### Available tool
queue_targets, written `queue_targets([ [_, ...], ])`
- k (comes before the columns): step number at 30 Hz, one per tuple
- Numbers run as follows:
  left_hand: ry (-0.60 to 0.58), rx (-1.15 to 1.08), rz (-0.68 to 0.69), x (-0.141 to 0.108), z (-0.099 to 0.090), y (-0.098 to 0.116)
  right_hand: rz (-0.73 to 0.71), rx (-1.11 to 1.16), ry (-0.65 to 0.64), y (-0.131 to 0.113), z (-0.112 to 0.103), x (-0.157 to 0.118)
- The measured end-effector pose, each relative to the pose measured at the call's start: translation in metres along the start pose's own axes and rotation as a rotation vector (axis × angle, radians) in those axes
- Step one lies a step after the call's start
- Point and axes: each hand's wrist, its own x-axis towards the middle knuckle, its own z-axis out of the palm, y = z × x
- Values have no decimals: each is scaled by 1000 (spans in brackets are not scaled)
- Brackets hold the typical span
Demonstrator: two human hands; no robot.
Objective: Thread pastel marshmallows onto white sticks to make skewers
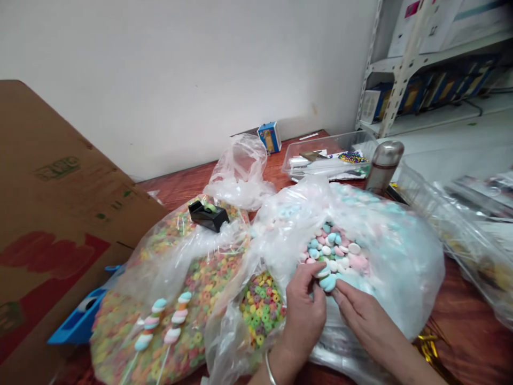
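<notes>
Pinching pale-blue and white marshmallows (327, 279), the left hand (306, 300) and right hand (357, 311) meet over the gap in a clear plastic bag (417, 267). Each grip is closed on the candy, although fingers conceal part of the contact. Just beyond, loose marshmallows (331, 240) in pink, white and blue show through the gap; cloudy film veils the remainder. Beside the left forearm, which wears a silver bangle (270, 369), ring-shaped cereal (262, 302) lies exposed between folds of plastic. Farther left, a bulging cereal bag (152, 272) bears two marshmallow skewers (150, 323) and a black tape dispenser (208, 215). A cardboard box (60, 187) walls off the left side, a blue plastic holder (78, 321) standing before it. Behind the bags, the red-brown counter (467, 305) carries a crumpled bag (240, 171), a small blue carton (269, 137) and a transparent tray (336, 143) containing beads, its right end partly obstructed by a steel flask (385, 166). Right: a clear container (452, 235), below metal shelving (395, 96).
</notes>
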Motion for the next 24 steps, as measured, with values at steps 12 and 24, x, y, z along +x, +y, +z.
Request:
queue_targets([
  [12,73,869,84,-28,-119,-41,-15,-432,63,17,14,-21],
  [24,275,-192,-486,-26,-98,-19,-190,-568,-22,3,49,-35],
])
